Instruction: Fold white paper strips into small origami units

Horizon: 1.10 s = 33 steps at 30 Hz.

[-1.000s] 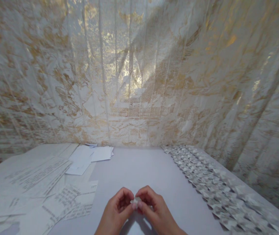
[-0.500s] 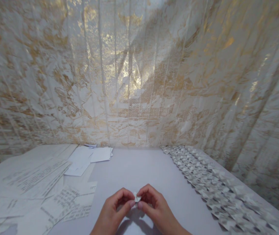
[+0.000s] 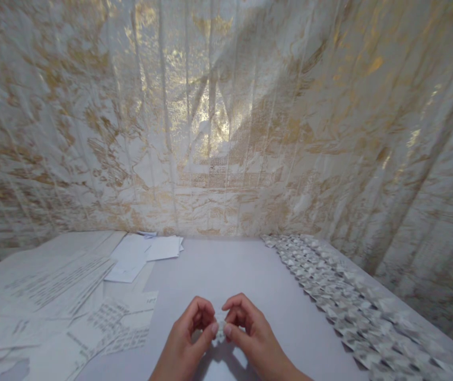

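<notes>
My left hand point(image 3: 189, 338) and my right hand point(image 3: 250, 336) meet just above the near edge of a white table point(image 3: 226, 270). Both pinch a small folded piece of paper point(image 3: 220, 328) between thumbs and curled fingers. Most of the paper is hidden by my fingertips. Printed paper sheets point(image 3: 63, 296) lie on the table to the left of my hands. Rows of several small folded paper pieces point(image 3: 341, 301) run along the table to the right.
A white and gold curtain point(image 3: 226, 116) hangs behind the table and wraps round its right side. A few blank white slips point(image 3: 147, 251) lie at the back left, near the curtain's foot.
My hands stay together on the small folded paper, with the fingers shifting slightly on it. The view has tipped a little.
</notes>
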Each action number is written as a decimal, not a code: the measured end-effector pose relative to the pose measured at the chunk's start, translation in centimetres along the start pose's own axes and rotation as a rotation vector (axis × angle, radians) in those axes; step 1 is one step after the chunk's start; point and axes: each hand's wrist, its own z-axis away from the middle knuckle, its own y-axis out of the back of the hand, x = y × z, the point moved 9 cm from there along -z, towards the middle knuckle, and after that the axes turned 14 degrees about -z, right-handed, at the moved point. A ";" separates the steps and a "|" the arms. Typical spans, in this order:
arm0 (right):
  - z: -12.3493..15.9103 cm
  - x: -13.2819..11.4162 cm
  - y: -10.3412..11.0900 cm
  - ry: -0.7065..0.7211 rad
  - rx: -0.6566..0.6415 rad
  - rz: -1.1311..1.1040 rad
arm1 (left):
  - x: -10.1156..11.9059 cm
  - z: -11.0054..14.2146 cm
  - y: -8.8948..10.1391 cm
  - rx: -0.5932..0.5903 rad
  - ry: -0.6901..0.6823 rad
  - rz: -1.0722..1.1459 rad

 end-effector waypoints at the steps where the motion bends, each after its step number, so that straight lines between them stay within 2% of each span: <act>1: 0.0 0.0 -0.1 -0.003 -0.007 0.001 | 0.0 0.0 -0.1 -0.002 0.009 0.028; 6: -0.1 0.7 0.1 -0.048 0.019 -0.063 | -0.5 -0.1 -0.6 -0.046 0.060 0.129; 10: -0.2 1.2 0.1 -0.091 0.018 0.002 | -0.7 -0.3 -0.3 -0.021 0.081 0.106; 14: -0.1 -0.7 0.4 0.082 0.036 0.160 | 0.1 0.2 -0.6 -0.039 0.065 0.054; 17: 0.1 -1.9 0.6 0.190 0.032 0.368 | 0.8 0.7 -1.4 -0.096 0.040 -0.038; 21: 0.6 -2.7 -0.4 0.359 -0.060 0.611 | 0.5 1.0 -2.3 -0.165 0.094 -0.009; 25: 1.0 -3.1 -1.7 0.428 -0.155 0.587 | -0.5 0.6 -1.9 -0.124 0.158 0.065; 29: 0.9 -3.3 -2.0 0.411 -0.205 0.494 | -1.8 0.0 -1.6 -0.111 0.237 0.123; 33: 0.7 -3.1 -1.8 0.397 -0.222 0.495 | -2.4 -0.2 -1.5 -0.089 0.279 0.143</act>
